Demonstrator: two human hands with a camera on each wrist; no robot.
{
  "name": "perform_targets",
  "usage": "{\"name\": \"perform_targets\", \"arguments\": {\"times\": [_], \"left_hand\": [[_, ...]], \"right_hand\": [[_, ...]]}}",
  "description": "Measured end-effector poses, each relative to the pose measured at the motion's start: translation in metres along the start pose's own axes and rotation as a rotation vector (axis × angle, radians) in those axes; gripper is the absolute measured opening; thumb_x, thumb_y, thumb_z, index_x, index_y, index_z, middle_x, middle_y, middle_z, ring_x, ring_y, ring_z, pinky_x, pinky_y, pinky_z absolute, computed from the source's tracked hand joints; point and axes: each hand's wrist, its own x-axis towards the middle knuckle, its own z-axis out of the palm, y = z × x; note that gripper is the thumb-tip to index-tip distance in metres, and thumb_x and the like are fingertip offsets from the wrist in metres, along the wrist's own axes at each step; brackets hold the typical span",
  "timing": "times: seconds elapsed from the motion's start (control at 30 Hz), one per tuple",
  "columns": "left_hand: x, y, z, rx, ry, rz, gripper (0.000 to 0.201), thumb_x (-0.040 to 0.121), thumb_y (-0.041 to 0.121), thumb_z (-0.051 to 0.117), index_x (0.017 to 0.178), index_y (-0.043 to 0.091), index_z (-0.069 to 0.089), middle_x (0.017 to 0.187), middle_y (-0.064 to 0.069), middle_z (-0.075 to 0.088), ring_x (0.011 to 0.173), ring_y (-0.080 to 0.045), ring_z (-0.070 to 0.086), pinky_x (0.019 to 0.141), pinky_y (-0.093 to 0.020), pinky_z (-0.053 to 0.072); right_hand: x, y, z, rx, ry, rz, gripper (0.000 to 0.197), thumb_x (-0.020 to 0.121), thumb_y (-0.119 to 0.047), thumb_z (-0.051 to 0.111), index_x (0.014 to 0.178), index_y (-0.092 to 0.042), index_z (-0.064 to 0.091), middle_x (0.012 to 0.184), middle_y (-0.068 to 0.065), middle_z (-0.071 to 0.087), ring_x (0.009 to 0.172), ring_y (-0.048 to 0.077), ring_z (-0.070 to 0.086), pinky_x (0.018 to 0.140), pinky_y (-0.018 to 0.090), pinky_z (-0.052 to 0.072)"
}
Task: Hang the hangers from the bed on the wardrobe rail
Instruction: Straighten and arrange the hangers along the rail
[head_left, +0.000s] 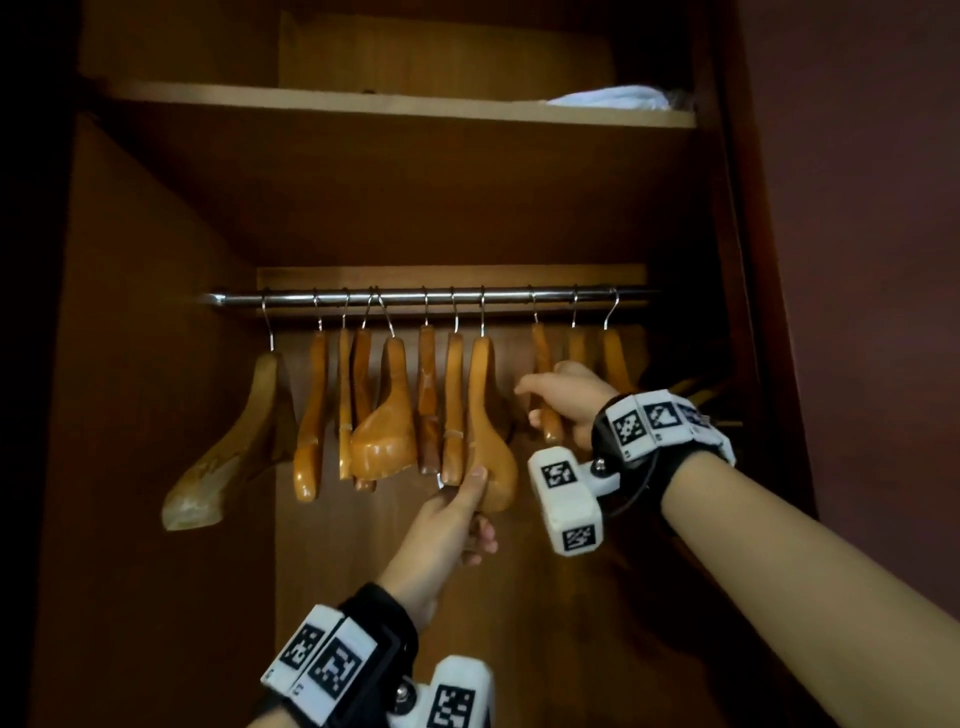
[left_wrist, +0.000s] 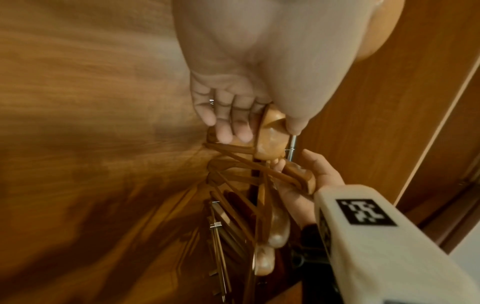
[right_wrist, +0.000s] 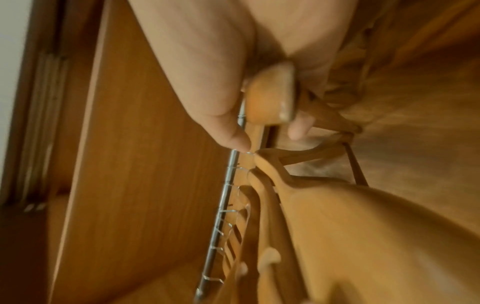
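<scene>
While both arms reach into the open brown wooden wardrobe (head_left: 156, 364), each hand has hold of a hanger already hooked on the polished metal rail (head_left: 415, 298). The left hand (head_left: 447, 525) grasps the broad lower end of the wide-shouldered orange-brown wooden hanger (head_left: 488, 415) near the middle of the rail, thumb (head_left: 475, 480) laid up its near face and fingers wrapped behind. The right hand (head_left: 563, 402) is clenched round the arm of the slimmer orange-brown wooden hanger (head_left: 545, 374) just to the right; the right wrist view shows the thumb (right_wrist: 228, 127) and a fingertip (right_wrist: 298, 129) either side of its rounded end (right_wrist: 270, 98). The two held hangers hang side by side, apart, each with its wire hook over the rail.

The row of glossy wooden hangers (head_left: 363, 405) runs along most of the rail, about eleven, all with thin silver hooks. Some are narrow, several flare to wide shoulder ends, and the leftmost (head_left: 228, 447) swings out at an angle. Two further hangers (head_left: 613, 358) hang right of the right hand; dim shapes beyond them are possibly more, but it is too dark to tell.

Above the rail sits a light wooden shelf (head_left: 363, 104) carrying folded white cloth (head_left: 613, 98) at its right end. The wardrobe interior is wood-grain panelling in low light. Both wrists carry black bands with white marker blocks (head_left: 566, 499).
</scene>
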Motion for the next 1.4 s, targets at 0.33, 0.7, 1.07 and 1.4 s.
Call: {"name": "perform_targets", "arguments": {"times": [0.33, 0.7, 1.07, 1.4], "left_hand": [[-0.014, 0.01, 0.02, 0.045, 0.015, -0.082, 0.035, 0.097, 0.048, 0.043, 0.106, 0.017, 0.057, 0.067, -0.001, 0.056, 0.06, -0.011, 0.054, 0.059, -0.024, 0.039], [-0.044, 0.031, -0.004, 0.273, 0.052, 0.021, 0.017, 0.098, 0.024, 0.046, 0.098, 0.011, 0.057, 0.072, 0.002, 0.056, 0.066, -0.009, 0.053, 0.061, -0.018, 0.041], [-0.06, 0.088, -0.061, 0.445, 0.355, 0.363, 0.009, 0.09, 0.021, 0.055, 0.089, 0.015, 0.061, 0.089, -0.005, 0.062, 0.084, -0.015, 0.059, 0.075, -0.027, 0.047], [-0.025, 0.054, -0.115, 0.838, 0.397, -0.04, 0.065, 0.087, 0.045, 0.061, 0.142, 0.024, 0.032, 0.148, -0.012, 0.022, 0.137, -0.035, 0.03, 0.111, -0.047, 0.033]], "right_hand": [[-0.061, -0.009, -0.009, -0.467, 0.014, -0.202, 0.058, 0.089, -0.034, 0.058, 0.141, -0.015, 0.04, 0.144, 0.008, 0.036, 0.129, 0.024, 0.041, 0.101, 0.031, 0.036], [-0.089, -0.004, 0.006, -0.612, -0.029, -0.354, 0.048, 0.088, -0.038, 0.058, 0.133, -0.02, 0.051, 0.136, 0.004, 0.049, 0.123, 0.019, 0.049, 0.098, 0.027, 0.039], [-0.11, -0.024, 0.052, -0.648, -0.004, -0.597, 0.051, 0.091, -0.046, 0.053, 0.136, -0.022, 0.046, 0.131, 0.0, 0.05, 0.12, 0.016, 0.048, 0.094, 0.025, 0.041], [-0.101, -0.014, 0.089, -0.974, -0.006, -0.485, 0.06, 0.085, -0.051, 0.056, 0.138, -0.031, 0.034, 0.14, 0.002, 0.036, 0.129, 0.027, 0.039, 0.107, 0.043, 0.033]]}}
